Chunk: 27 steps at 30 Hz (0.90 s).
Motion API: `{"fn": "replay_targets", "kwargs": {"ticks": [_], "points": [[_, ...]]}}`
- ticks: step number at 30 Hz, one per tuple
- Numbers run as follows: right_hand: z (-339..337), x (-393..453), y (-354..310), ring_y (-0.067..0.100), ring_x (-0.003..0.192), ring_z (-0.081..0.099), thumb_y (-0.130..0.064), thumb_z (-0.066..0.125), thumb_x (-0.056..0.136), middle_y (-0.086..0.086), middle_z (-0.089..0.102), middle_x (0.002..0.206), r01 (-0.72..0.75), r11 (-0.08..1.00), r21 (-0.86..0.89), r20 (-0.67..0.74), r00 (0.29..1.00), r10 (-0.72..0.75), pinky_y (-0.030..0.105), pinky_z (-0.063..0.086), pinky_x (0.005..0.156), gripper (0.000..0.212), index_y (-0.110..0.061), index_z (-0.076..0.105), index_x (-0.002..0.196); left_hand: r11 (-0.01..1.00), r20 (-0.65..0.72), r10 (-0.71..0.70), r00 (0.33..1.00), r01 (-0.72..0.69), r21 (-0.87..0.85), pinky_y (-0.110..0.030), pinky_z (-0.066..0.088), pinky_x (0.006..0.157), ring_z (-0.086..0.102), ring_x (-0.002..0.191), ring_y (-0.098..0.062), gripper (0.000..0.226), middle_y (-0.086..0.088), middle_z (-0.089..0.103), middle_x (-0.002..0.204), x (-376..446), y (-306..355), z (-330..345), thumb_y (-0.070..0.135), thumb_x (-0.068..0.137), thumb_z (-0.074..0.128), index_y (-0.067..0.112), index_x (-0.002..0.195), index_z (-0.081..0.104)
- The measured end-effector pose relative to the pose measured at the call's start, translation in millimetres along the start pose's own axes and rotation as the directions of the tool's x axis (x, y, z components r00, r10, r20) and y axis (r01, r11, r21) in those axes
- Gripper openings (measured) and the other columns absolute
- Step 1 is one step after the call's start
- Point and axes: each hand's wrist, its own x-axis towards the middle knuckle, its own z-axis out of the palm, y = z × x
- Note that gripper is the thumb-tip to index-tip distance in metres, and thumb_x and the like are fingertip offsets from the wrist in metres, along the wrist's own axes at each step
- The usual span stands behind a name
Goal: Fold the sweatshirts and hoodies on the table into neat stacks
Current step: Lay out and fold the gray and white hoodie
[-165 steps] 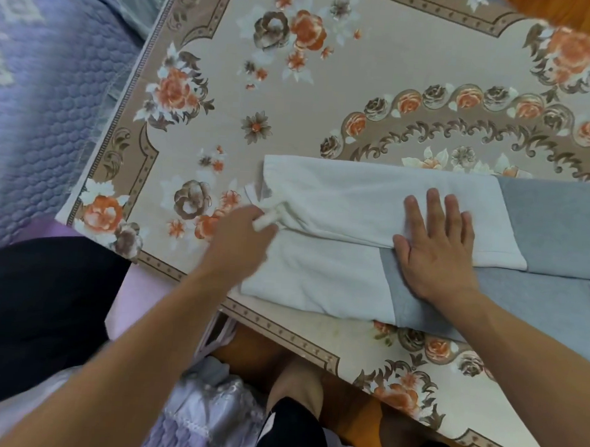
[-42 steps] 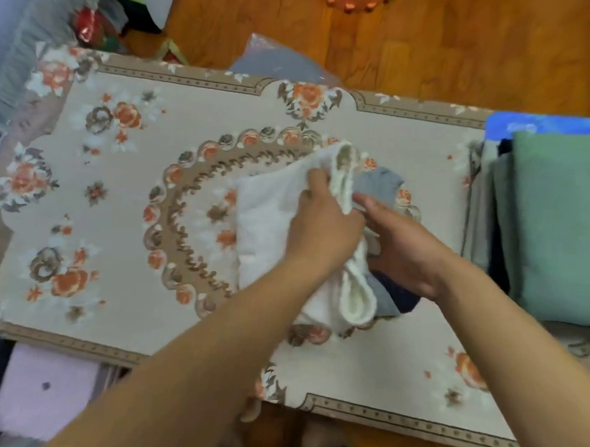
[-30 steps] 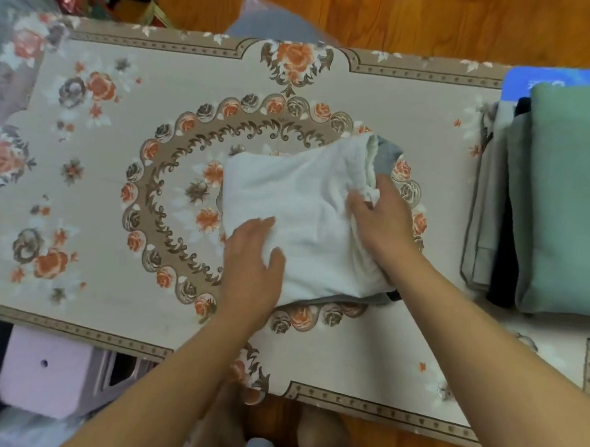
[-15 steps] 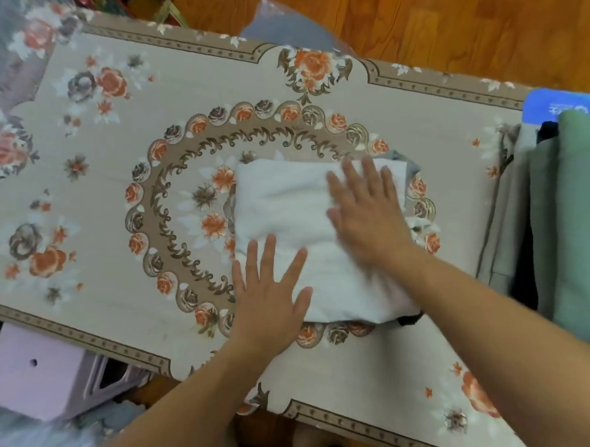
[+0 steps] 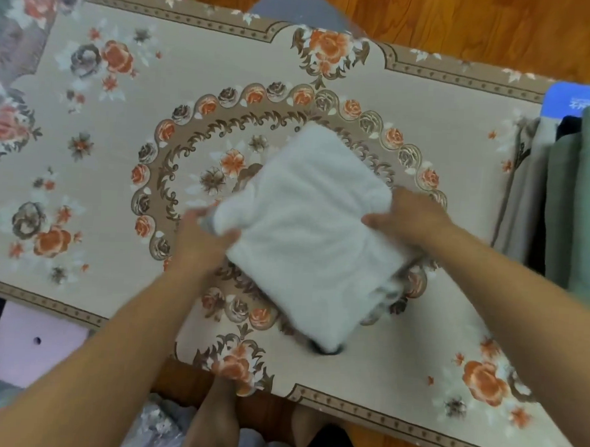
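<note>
Since the folded white sweatshirt point(image 5: 307, 230) over the table point(image 5: 416, 359) centre is soft, light and floppy, it needs support at opposite edges: left hand point(image 5: 200, 242) and right hand point(image 5: 410, 219) each grasp a side

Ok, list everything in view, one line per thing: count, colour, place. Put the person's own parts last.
folded sweatshirt: one, white with grey and dark parts at its edges, middle of the table, held between both hands
table: one, beige top with orange and brown flower pattern
stack of folded garments: one stack, green, beige and dark layers, right end of the table
blue item: one, under the stack at the far right edge
floor: wood, orange-brown, beyond the table
pink box: one, below the table's near left edge
left hand: grips the sweatshirt's left edge
right hand: grips its right edge
feet: bare, under the table's near edge
</note>
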Motion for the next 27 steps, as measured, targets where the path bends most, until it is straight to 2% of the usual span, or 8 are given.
{"fn": "replay_targets", "kwargs": {"ticks": [3, 6, 10, 14, 19, 21, 23, 27], "points": [[53, -61, 18, 0.031, 0.113, 0.061, -0.057, 0.067, 0.087, 0.005, 0.065, 0.129, -0.142, 0.931, 0.337, 0.157, 0.983, 0.093, 0.036, 0.047, 0.094, 0.06, -0.022, 0.056, 0.135, 0.999, -0.174, 0.05, 0.983, -0.05, 0.002, -0.027, 0.045, 0.075, 0.06, 0.105, -0.027, 0.054, -0.004, 0.056, 0.118, 18, 17, -7, 0.027, 0.094, 0.072, 0.02, 0.141, 0.047], [98, -102, 24, 0.032, 0.116, 0.061, -0.046, 0.067, 0.09, 0.005, 0.065, 0.131, -0.314, 0.74, 0.595, 0.173, 0.949, 0.264, 0.04, 0.049, 0.097, 0.052, -0.021, 0.056, 0.134, 0.987, 0.069, -0.162, 0.984, 0.163, -0.007, -0.036, 0.046, 0.094, 0.057, 0.115, -0.027, 0.062, -0.001, 0.059, 0.13, -11, -5, 20, 0.059, 0.094, 0.06, 0.018, 0.139, 0.049], [114, -113, 27, 0.029, 0.108, 0.062, -0.039, 0.061, 0.093, 0.003, 0.065, 0.125, -0.381, 0.543, 0.749, 0.155, 0.896, 0.415, 0.039, 0.049, 0.093, 0.04, -0.021, 0.055, 0.129, 0.995, 0.098, -0.073, 0.993, 0.065, 0.078, -0.04, 0.046, 0.085, 0.06, 0.108, -0.029, 0.05, 0.003, 0.058, 0.102, -60, -46, 37, 0.063, 0.098, 0.05, 0.018, 0.119, 0.052], [103, -110, 21, 0.019, 0.099, 0.059, -0.043, 0.065, 0.089, -0.007, 0.059, 0.116, -0.275, 0.522, 0.807, 0.101, 0.936, 0.337, 0.036, 0.047, 0.088, 0.047, -0.024, 0.046, 0.128, 0.992, 0.155, -0.11, 0.982, 0.1, 0.074, -0.051, 0.048, 0.106, 0.058, 0.123, -0.024, 0.089, 0.001, 0.06, 0.136, -77, -66, 28, 0.086, 0.08, 0.053, 0.022, 0.143, 0.047], [92, -101, 15, 0.022, 0.101, 0.067, -0.031, 0.078, 0.085, -0.001, 0.069, 0.115, -0.341, 0.322, 0.883, 0.297, 0.938, 0.181, 0.04, 0.054, 0.093, 0.048, -0.015, 0.059, 0.126, 0.964, 0.37, -0.242, 0.897, 0.267, -0.017, -0.032, 0.059, 0.079, 0.071, 0.1, -0.023, 0.046, -0.001, 0.073, 0.117, -87, -44, 20, 0.035, 0.092, 0.075, 0.015, 0.131, 0.06], [82, -111, 19, 0.028, 0.098, 0.074, -0.02, 0.079, 0.086, 0.006, 0.076, 0.109, -0.407, 0.172, 0.897, 0.401, 0.913, 0.071, 0.049, 0.057, 0.093, 0.041, -0.013, 0.065, 0.124, 0.888, 0.528, -0.312, 0.79, 0.441, -0.134, -0.048, 0.057, 0.095, 0.071, 0.109, -0.034, 0.044, -0.013, 0.073, 0.122, -98, -28, 5, 0.027, 0.092, 0.074, 0.011, 0.131, 0.064], [61, -130, 24, 0.027, 0.097, 0.075, -0.011, 0.075, 0.089, 0.005, 0.077, 0.108, -0.334, 0.117, 0.935, 0.334, 0.942, 0.015, 0.048, 0.059, 0.089, 0.035, -0.017, 0.066, 0.122, 0.861, 0.577, -0.302, 0.759, 0.476, -0.176, -0.058, 0.046, 0.108, 0.068, 0.115, -0.039, 0.046, -0.019, 0.07, 0.126, -115, -9, -8, 0.024, 0.09, 0.073, 0.008, 0.132, 0.064], [1, -180, 43, 0.021, 0.099, 0.074, -0.013, 0.077, 0.084, -0.003, 0.077, 0.108, -0.167, 0.187, 0.968, 0.168, 0.986, 0.011, 0.045, 0.057, 0.092, 0.041, -0.021, 0.066, 0.123, 0.928, 0.592, -0.157, 0.791, 0.323, -0.185, -0.052, 0.054, 0.096, 0.072, 0.108, -0.035, 0.042, -0.012, 0.074, 0.121, -164, 44, -13, 0.02, 0.091, 0.069, 0.014, 0.132, 0.062]]}}
